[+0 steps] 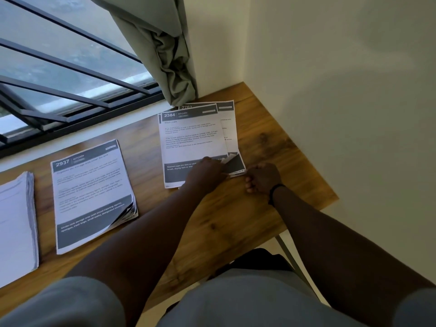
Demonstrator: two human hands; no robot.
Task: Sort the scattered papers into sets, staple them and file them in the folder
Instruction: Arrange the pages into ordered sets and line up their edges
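You sit at a wooden desk [236, 215] pushed into a corner, with a barred window [66, 74] along its far edge, a bunched grey curtain [165, 50] hanging down to the desktop, and a plain wall on your right.

Three lots of paper lie on the desk. The small pile headed 2384 [192, 140] sits at the far right near the curtain, long axis running away from you and tipped slightly to the left, header at the far end. A sheet headed 2762 [228, 123] lies beneath it, offset to the right so its top and right margin show. The thick stack headed 2937 [92, 192] lies left of centre, header also at the far end, its near right corner curling up. At the far left, a plain white stack [16, 223] is cut off by the frame edge.

Your left hand [207, 172] rests on the near right corner of the 2384 pile, fingers lifting a corner of the sheets. Your right hand [263, 178], with a dark band at the wrist, lies just beside that corner on the bare wood, fingers curled in; whether they pinch a sheet's edge cannot be told.
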